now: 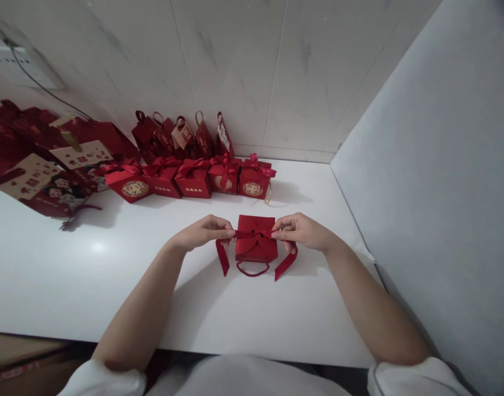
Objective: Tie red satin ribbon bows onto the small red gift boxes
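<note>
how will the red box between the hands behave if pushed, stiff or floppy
The red box probably holds its shape, given its crisp, straight edges. It would likely slide rather than roll, sitting flat on the white table.

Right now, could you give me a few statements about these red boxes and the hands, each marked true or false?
1. The left hand pinches the ribbon. True.
2. The right hand is empty. False: it pinches the ribbon's other side.
3. Five ribboned boxes stand in a row beyond the hands. True.
4. The near box is green. False: it is red.
5. Its cord handle lies on the wall side. False: it lies on the person's side.
</note>
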{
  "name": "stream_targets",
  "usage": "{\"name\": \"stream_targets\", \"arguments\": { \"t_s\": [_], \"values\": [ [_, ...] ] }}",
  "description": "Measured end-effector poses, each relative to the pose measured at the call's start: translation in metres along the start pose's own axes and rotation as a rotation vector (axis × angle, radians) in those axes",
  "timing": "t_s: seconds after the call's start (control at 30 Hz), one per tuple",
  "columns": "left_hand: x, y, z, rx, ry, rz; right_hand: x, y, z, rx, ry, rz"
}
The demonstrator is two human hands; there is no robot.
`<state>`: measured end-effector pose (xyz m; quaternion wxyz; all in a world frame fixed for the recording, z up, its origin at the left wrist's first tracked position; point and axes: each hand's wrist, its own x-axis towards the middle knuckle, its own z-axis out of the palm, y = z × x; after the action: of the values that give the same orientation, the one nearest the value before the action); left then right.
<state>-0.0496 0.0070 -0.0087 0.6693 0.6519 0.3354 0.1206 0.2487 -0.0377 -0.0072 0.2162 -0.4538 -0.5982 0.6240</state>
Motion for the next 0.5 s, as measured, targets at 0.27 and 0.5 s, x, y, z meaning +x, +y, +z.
{"name": "stream_targets", "arguments": {
  "t_s": [0.27,0.5],
  "values": [
    [0.004,-0.013,-0.011,-0.046,-0.056,0.031,0.003,0.007,-0.009,0.056,-0.058,-0.036],
    [0.003,-0.011,-0.012,-0.062,-0.134,0.102,0.004,0.009,-0.013,0.074,-0.068,-0.094]
  ]
}}
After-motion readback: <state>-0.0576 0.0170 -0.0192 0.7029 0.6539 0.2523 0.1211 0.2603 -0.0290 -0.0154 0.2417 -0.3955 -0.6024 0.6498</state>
